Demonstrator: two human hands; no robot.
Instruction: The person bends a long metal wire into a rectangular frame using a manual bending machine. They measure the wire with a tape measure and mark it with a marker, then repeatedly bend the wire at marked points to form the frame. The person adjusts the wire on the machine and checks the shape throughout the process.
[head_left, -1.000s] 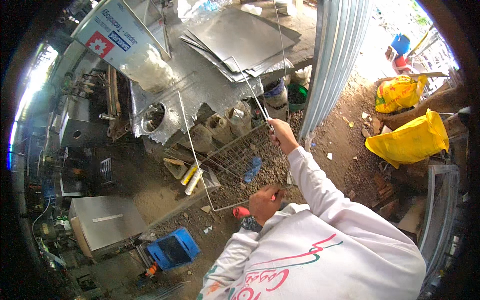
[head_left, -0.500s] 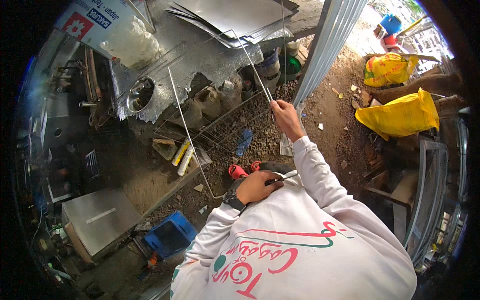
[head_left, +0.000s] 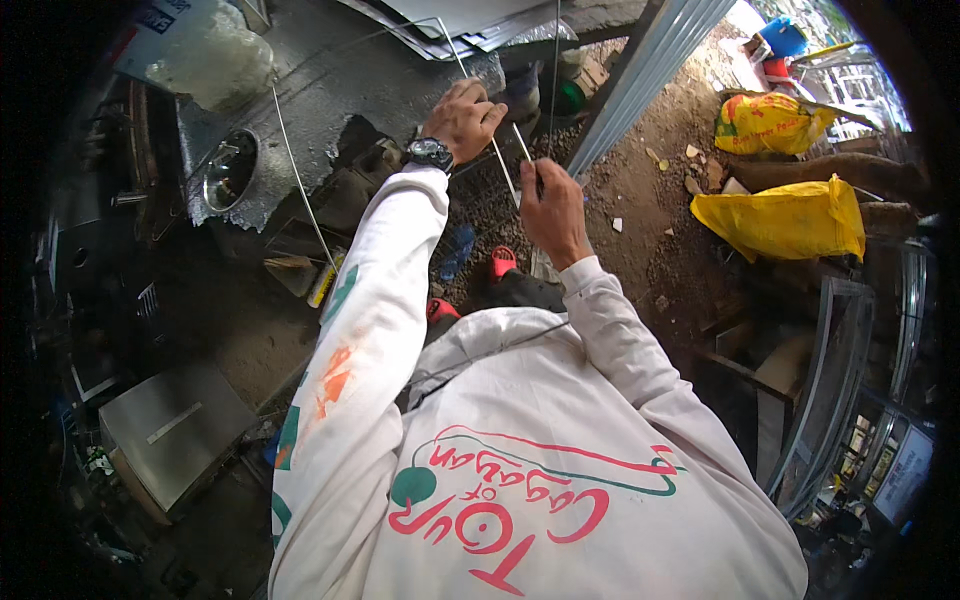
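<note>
A thin metal rod bent into a large frame (head_left: 305,200) stretches in front of me, its far corner above the workbench. My left hand (head_left: 463,122), wearing a dark wristwatch (head_left: 430,152), closes round its right-hand side; the palm side is hidden. Lower and to the right, my right hand (head_left: 553,212) pinches a short pale rod (head_left: 522,142) that sticks up past the fingers. The frame's rod also runs down to this hand's fingers, and I cannot tell whether both pieces are gripped together.
A silvery-topped workbench (head_left: 330,90) bears a round metal bowl (head_left: 230,170), a clear plastic bag (head_left: 215,70) and stacked metal sheets (head_left: 500,15). A ridged metal post (head_left: 650,85) stands right of it. Yellow sacks (head_left: 785,220) lie at right, a metal box (head_left: 175,440) at lower left.
My left hand has risen from near my lap, where it held a dark thin tool, and taken hold of the frame's rod. My right hand has shifted slightly left, and the view has shifted.
</note>
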